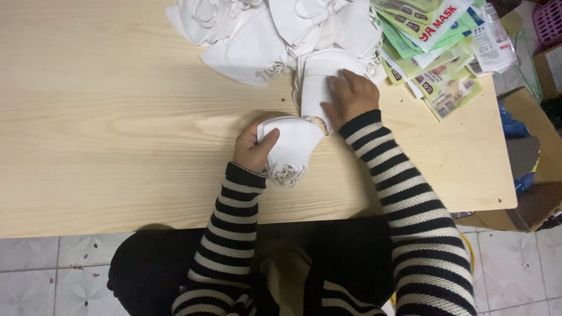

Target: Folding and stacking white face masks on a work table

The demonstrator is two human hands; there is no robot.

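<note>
My left hand (253,149) grips a folded white face mask (293,146) near the middle of the light wooden table (117,129), its elastic loops bunched at the lower edge. My right hand (350,96) presses flat on a small stack of white masks (319,73) just beyond it. Both arms wear black and white striped sleeves.
A loose heap of white masks (263,29) lies at the table's far edge. To its right sits a pile of green and white printed packets (436,41). Cardboard boxes (535,152) and a pink basket (550,20) stand off the right side. Tiled floor shows below.
</note>
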